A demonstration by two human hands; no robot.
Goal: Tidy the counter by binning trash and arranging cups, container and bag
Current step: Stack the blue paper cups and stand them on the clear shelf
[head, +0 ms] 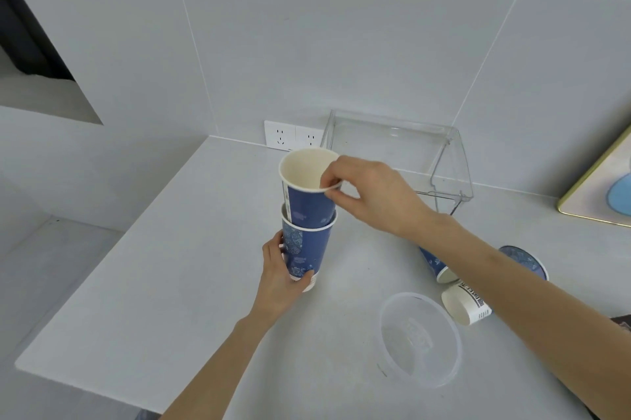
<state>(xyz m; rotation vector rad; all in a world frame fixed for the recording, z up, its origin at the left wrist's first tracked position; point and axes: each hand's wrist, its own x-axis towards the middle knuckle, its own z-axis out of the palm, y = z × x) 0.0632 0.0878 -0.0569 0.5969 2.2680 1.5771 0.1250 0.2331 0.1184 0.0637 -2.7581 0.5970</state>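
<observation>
My left hand (281,274) grips a blue paper cup (307,248) by its lower side, held above the grey counter (191,283). A second blue cup (309,192) sits partly nested in it, tilted slightly, and my right hand (368,194) pinches its rim between thumb and fingers. More cups lie on their sides to the right: a blue one (438,266) half hidden under my right forearm, another blue one (526,260) behind it, and a white printed one (466,305). A clear round plastic container (420,339) rests on the counter in front of them.
A clear acrylic box (409,153) lies tipped against the tiled wall. A double wall socket (293,136) sits behind the cups. A framed picture (601,187) leans at the right edge. The counter's left edge drops off to a lower floor.
</observation>
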